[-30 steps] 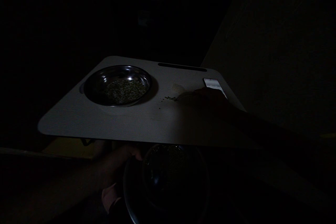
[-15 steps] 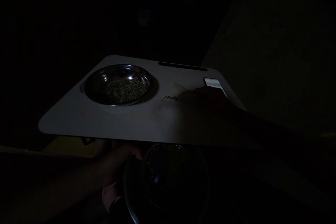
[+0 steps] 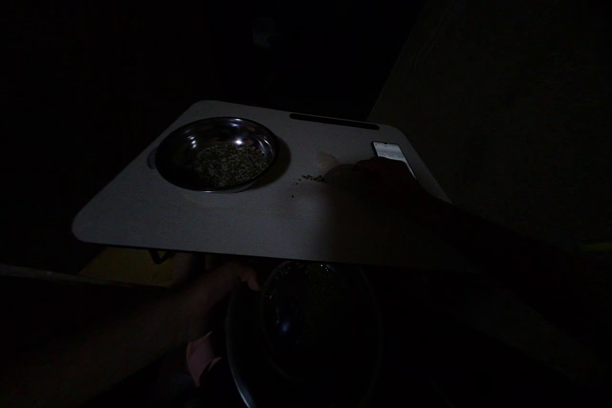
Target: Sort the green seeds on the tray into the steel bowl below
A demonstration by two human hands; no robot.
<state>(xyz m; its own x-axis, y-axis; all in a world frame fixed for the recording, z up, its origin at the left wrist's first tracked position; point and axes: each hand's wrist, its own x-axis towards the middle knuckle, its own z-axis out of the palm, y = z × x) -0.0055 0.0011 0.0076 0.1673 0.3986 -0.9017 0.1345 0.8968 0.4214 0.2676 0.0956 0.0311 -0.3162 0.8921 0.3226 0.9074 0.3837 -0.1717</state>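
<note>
The view is very dark. My left hand (image 3: 239, 275) grips the near-left rim of a metal bowl (image 3: 239, 382) held below the table's front edge, thumb over the rim; green grains show dimly inside it. My right hand (image 3: 382, 172) rests low over the right side of the table, mostly in shadow. From its fingers a clear, curved-edged piece (image 3: 340, 169) extends left, touching a small scatter of green grains (image 3: 313, 178). A wide steel bowl (image 3: 165, 169) with greenish and pale grains stands on the left of the table.
The white table (image 3: 215, 223) has rounded corners and a dark slot (image 3: 335, 121) along its far edge. A phone with a lit screen (image 3: 389, 152) lies just beyond my right hand. A pale patch (image 3: 326, 159) lies behind the scattered grains. A wall rises on the right.
The picture has shifted very slightly and the light is a little dimmer. Both hands and the bowls stay in the same places.
</note>
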